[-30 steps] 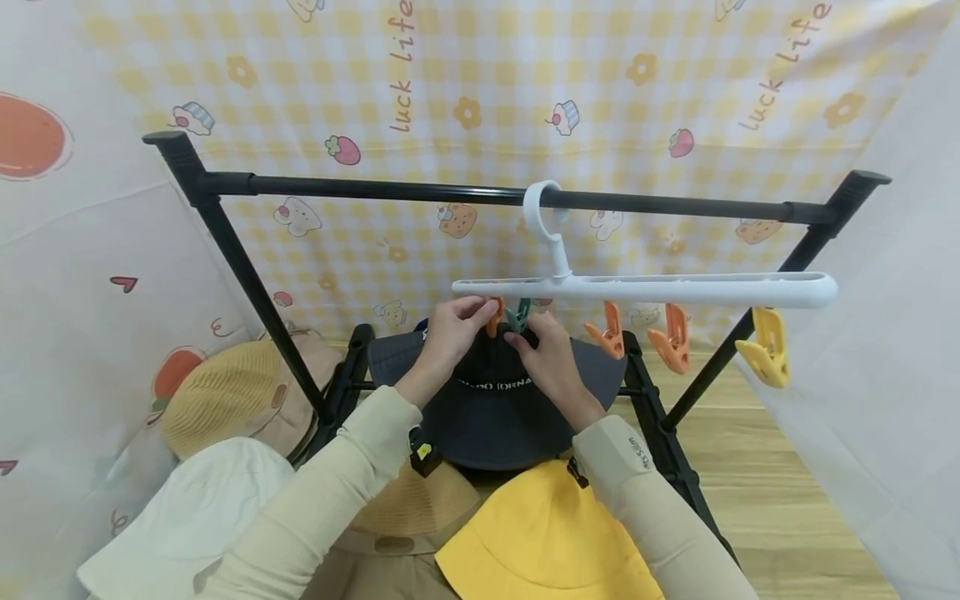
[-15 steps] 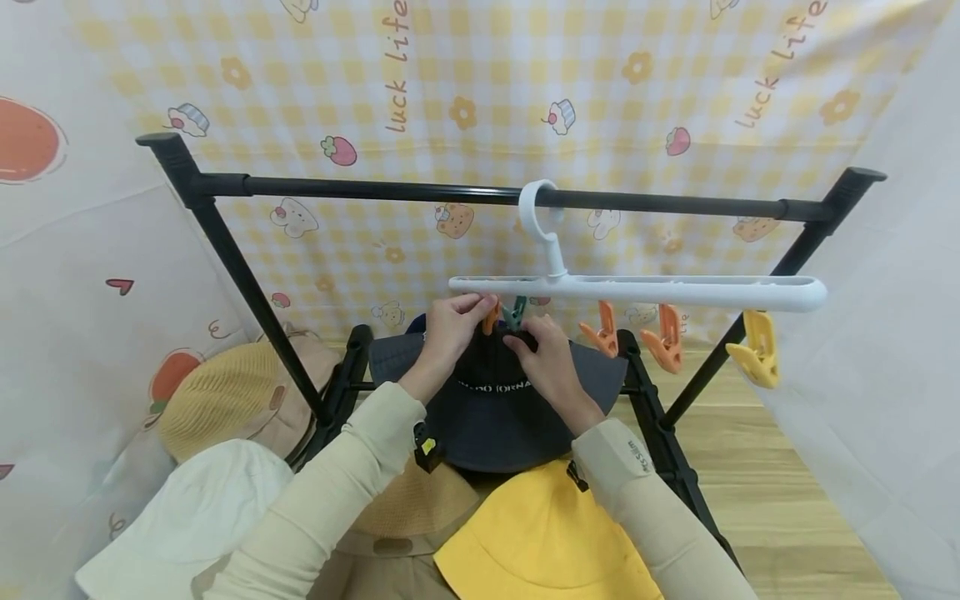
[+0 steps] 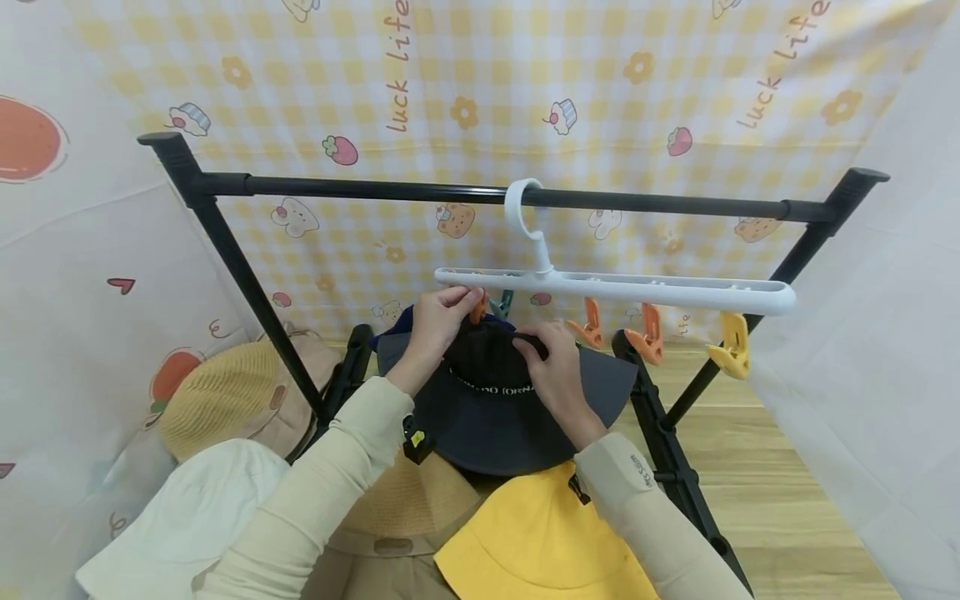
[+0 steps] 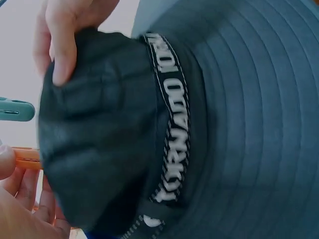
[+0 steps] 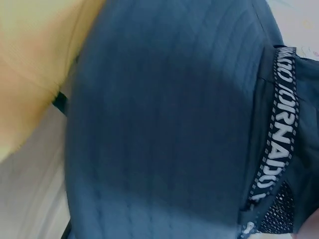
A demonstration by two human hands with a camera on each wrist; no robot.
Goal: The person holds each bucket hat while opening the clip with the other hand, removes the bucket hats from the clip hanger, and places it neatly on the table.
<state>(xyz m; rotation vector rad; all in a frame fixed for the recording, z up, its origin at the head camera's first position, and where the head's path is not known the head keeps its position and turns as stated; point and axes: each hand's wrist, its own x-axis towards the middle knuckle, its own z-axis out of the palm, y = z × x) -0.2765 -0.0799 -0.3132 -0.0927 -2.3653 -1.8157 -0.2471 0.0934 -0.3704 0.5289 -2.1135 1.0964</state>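
Note:
A dark wide-brimmed hat (image 3: 487, 433) with white lettering on its band is held up below the white hanger (image 3: 622, 287). My left hand (image 3: 435, 329) pinches an orange clip (image 3: 478, 310) under the hanger's left end; in the left wrist view, the clip's tip is right at the crown's edge. With thumb and fingers, my right hand (image 3: 561, 371) grips the top of the black crown (image 4: 109, 109). A teal clip (image 3: 502, 304) hangs between the hands, apart from the crown in the left wrist view.
The hanger hooks over a black rail (image 3: 360, 190). Two orange clips (image 3: 648, 335) and a yellow clip (image 3: 731, 346) hang to the right. A white hat (image 3: 187, 517), straw-topped hats (image 3: 217, 392) and a yellow hat (image 3: 551, 533) lie in front and left. Part of a blue hat (image 3: 397, 321) shows behind.
The hanger and its clips have shifted left. My right hand has moved slightly right and down with the crown, away from the teal clip. My left hand has moved slightly left with the orange clip.

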